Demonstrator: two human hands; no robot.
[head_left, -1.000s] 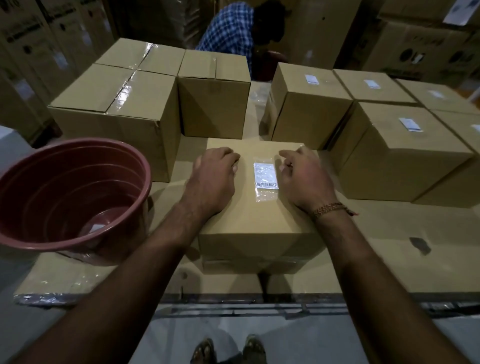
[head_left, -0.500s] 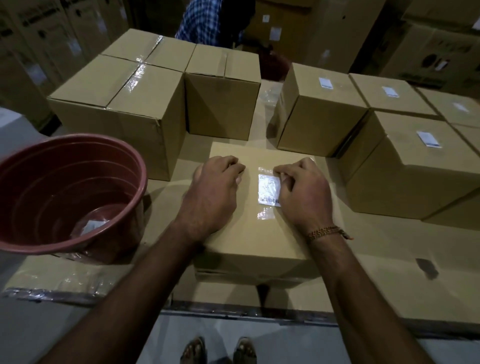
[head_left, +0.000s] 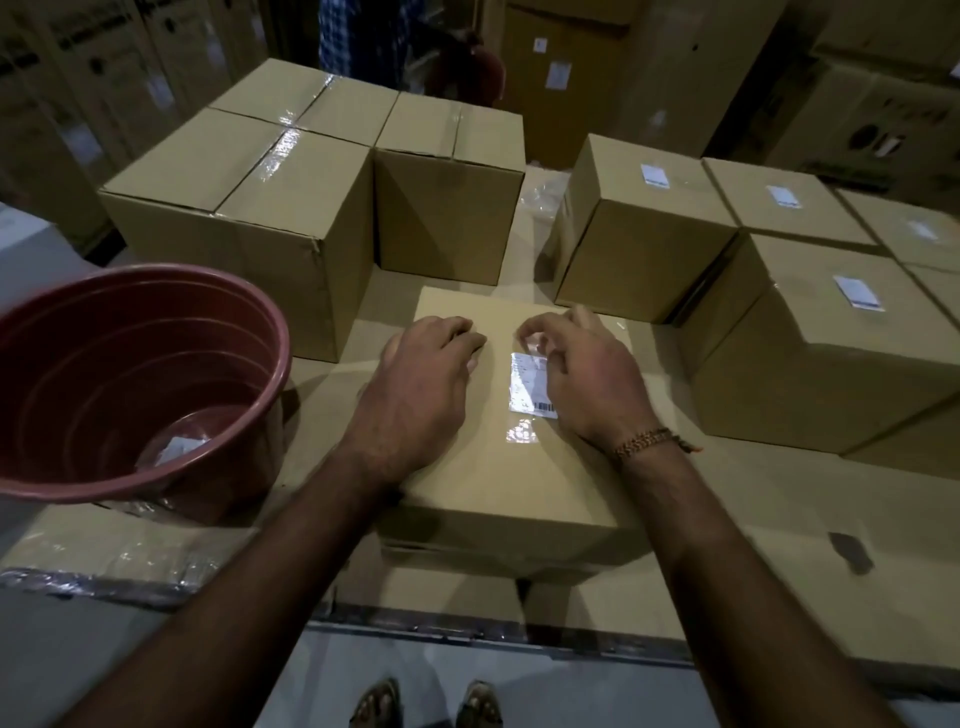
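Note:
A brown cardboard box (head_left: 498, 483) lies on the table right in front of me. On its top sits a small white barcode label (head_left: 527, 387) under clear tape. My left hand (head_left: 421, 389) rests palm down on the box top, left of the label, fingers loosely bent. My right hand (head_left: 587, 379) lies over the label's right edge, fingertips curled down at the tape above the label. Whether it pinches the tape is not clear.
A reddish plastic tub (head_left: 124, 384) with a paper slip inside stands at the left. Taped boxes (head_left: 249, 208) stand behind, labelled boxes (head_left: 831, 353) at the right. The cardboard-covered table (head_left: 779, 587) ends near my feet. A person in a checked shirt (head_left: 358, 36) is beyond.
My right hand has slid up and over the label's right side, its fingers now curled at the tape above it. My left hand stays on the box. The camera has moved closer.

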